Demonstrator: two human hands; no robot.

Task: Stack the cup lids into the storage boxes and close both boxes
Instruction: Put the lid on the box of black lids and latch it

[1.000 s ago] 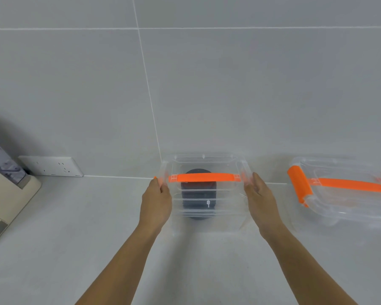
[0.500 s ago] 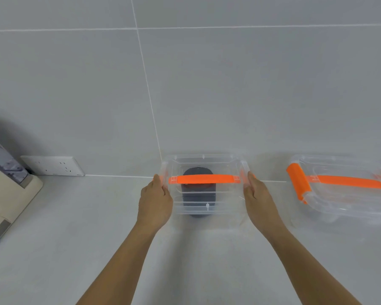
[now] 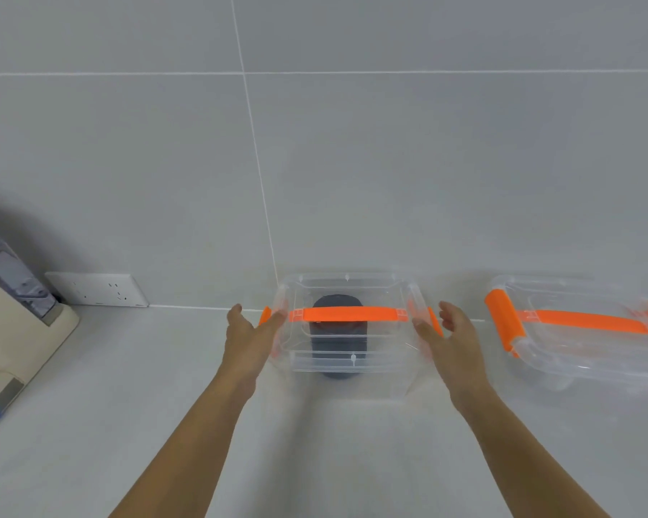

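Left hand and right hand spread loose beside clear storage box, no legible writing

I see a wall of large pale grey tiles with thin white grout lines, meeting a matching pale floor along a white seam. A white socket plate sits low on the wall at left. Beside it stands a beige and grey appliance, casting a shadow on the wall. Light is soft and even.
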